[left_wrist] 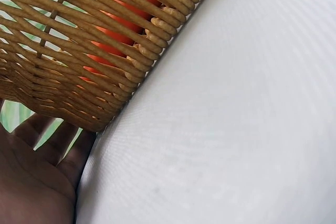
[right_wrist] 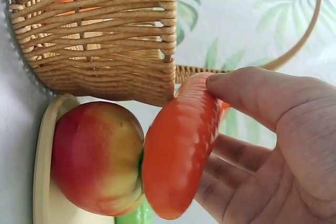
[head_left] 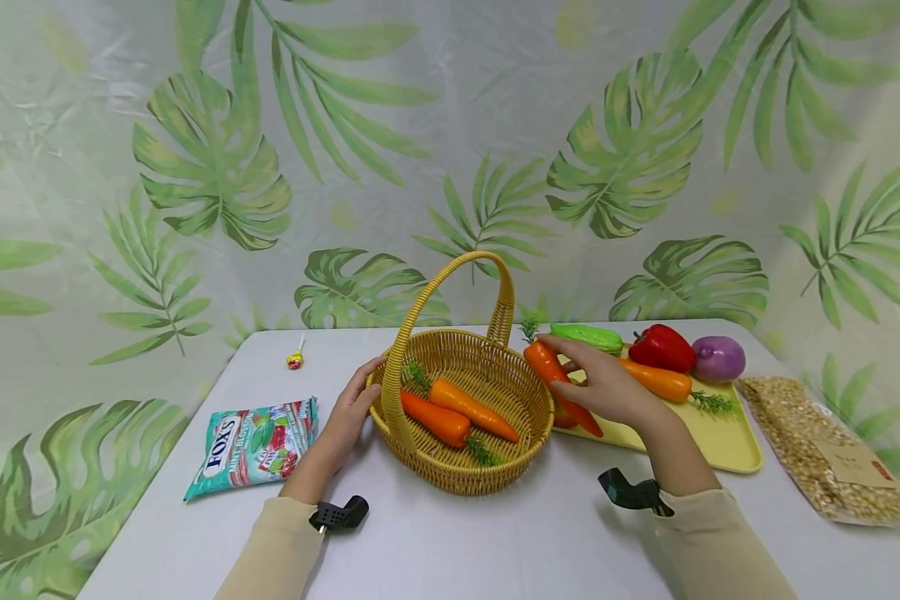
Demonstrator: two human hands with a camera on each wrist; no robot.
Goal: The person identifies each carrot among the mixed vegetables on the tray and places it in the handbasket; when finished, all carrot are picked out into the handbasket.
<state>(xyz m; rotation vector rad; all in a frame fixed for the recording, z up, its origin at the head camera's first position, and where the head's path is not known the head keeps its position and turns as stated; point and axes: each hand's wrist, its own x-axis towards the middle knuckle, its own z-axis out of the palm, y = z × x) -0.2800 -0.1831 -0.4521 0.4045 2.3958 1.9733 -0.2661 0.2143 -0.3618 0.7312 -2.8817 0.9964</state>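
Observation:
A yellow-brown wicker basket [head_left: 461, 479] with a tall hooped handle stands mid-table. Inside lie two orange carrots [head_left: 474, 408] with green tops. My left hand [head_left: 345, 421] rests against the basket's left side; in the left wrist view its fingers [left_wrist: 63, 142] lie fairly straight along the wicker wall. With thumb and fingers my right hand [head_left: 607, 383] grips another carrot [head_left: 546, 362], held tilted beside the basket's right rim, leafy top up and away. The right wrist view shows this carrot [right_wrist: 181, 150] overlapping a red-yellow apple [right_wrist: 97, 158], which sits beside the basket.
A yellow tray [head_left: 727, 442] at right bears a carrot [head_left: 656, 381], a red bell pepper [head_left: 662, 348], a purple eggplant-like vegetable [head_left: 718, 358] and a green vegetable [head_left: 588, 337]. Further right lies a bag of grains [head_left: 817, 450]. At left are a candy bag [head_left: 258, 442] and a lollipop [head_left: 295, 360].

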